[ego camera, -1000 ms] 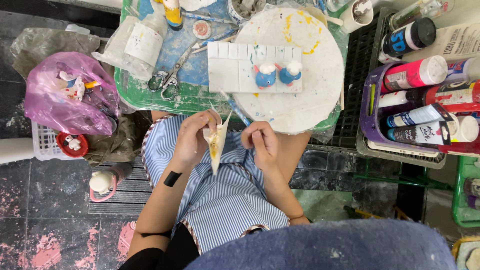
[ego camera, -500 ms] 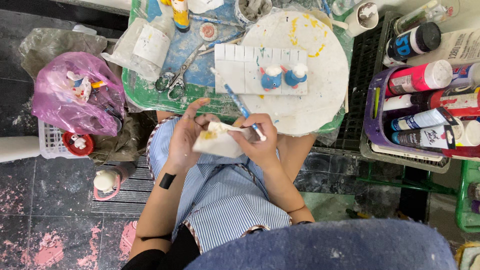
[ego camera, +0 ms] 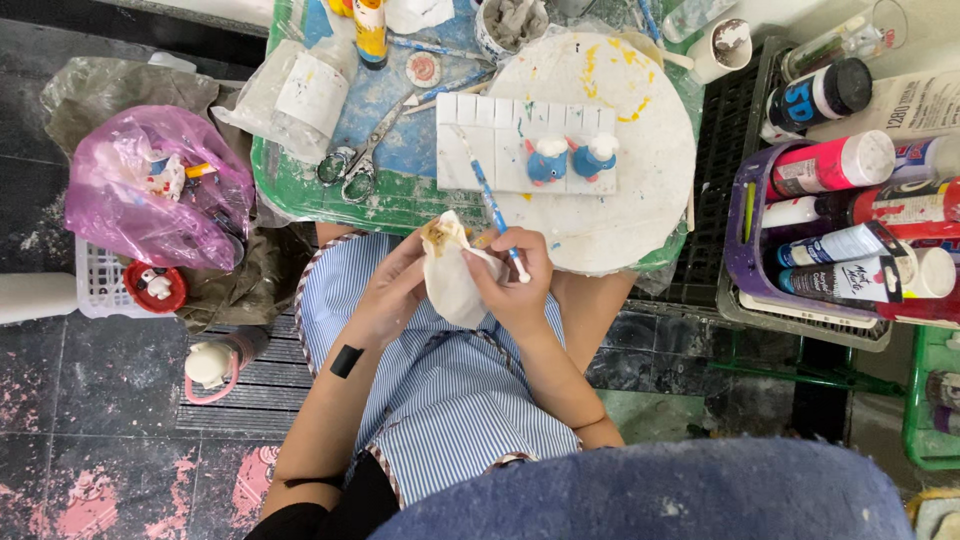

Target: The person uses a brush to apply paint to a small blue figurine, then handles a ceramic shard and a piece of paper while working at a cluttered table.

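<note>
R hand (ego camera: pixel 520 285) pinches thin blue-handled paintbrush (ego camera: pixel 490 205) w/ white tip end; long axis runs up-left over near edge of round white board (ego camera: pixel 610 215). L hand (ego camera: pixel 395 295) cups small white plaster figure (ego camera: pixel 452 280), yellowish top pointing up, above lap in striped apron (ego camera: pixel 440 400). Dark tiled floor (ego camera: pixel 90 400).

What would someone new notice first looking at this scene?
Probably the two hands over the striped apron: the left hand cradles a white cone-shaped piece while the right hand holds a blue paintbrush against it. Just beyond, two blue figurines stand on a white tile palette, and a pink plastic bag sits at far left.
</note>
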